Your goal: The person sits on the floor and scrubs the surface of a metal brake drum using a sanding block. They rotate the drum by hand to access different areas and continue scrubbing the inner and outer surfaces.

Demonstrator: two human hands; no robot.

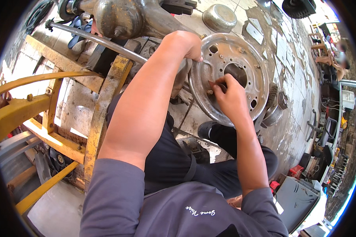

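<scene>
A round, greasy metal brake backing plate (219, 59) with a large centre hole stands tilted in front of me, at the end of the axle assembly. My left hand (189, 45) bends over the plate's upper left rim; its fingers are hidden behind the rim. At the plate's face, below left of the centre hole, my right hand (230, 94) has thumb and fingers pinched together. A small reddish-brown bit (212, 84) shows at those fingertips, too small to name. Close by, a small bolt end (210, 92) sticks out of the plate.
A rusty axle housing (120, 17) lies at the far left, with a long metal rod (99, 39) below it. A yellow metal frame (95, 130) stands at my left. Beyond the plate sits a metal bowl (219, 19); a grey cabinet (296, 201) is at the lower right.
</scene>
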